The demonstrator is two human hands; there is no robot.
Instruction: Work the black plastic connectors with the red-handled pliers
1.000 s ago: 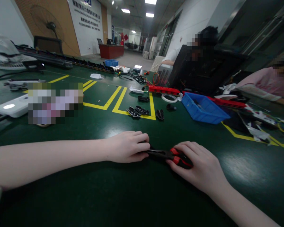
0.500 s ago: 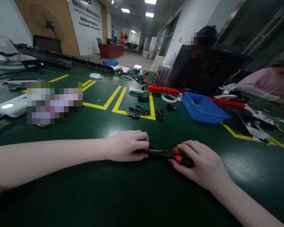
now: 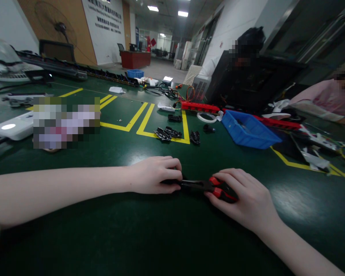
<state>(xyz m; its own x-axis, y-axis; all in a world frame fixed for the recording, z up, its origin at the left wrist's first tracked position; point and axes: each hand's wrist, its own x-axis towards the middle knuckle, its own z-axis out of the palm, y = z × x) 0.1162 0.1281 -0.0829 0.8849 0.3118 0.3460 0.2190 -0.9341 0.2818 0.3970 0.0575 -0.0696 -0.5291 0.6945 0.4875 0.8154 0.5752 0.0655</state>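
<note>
My right hand (image 3: 243, 195) is closed round the red and black handles of long-nose pliers (image 3: 199, 185). Their jaws point left and reach the fingertips of my left hand (image 3: 156, 175). Those fingers are closed on a small black part (image 3: 169, 181), mostly hidden by the hand, and the plier tips meet it there. Both hands rest low over the green table (image 3: 149, 230). Beyond them lie several black plastic parts (image 3: 162, 134), some inside a yellow taped outline, with one more black part (image 3: 194, 137) just outside it.
To the right stands a blue bin (image 3: 248, 132), with a white ring (image 3: 206, 117) and a black cylindrical piece (image 3: 209, 128) beside it. Red strips (image 3: 199, 107) and cables (image 3: 163, 92) lie farther back. A white device (image 3: 15, 126) is at left. A person in pink (image 3: 327, 96) sits at far right.
The view has shifted very slightly. Both hands, the pliers and the black part keep practically the same position and hold.
</note>
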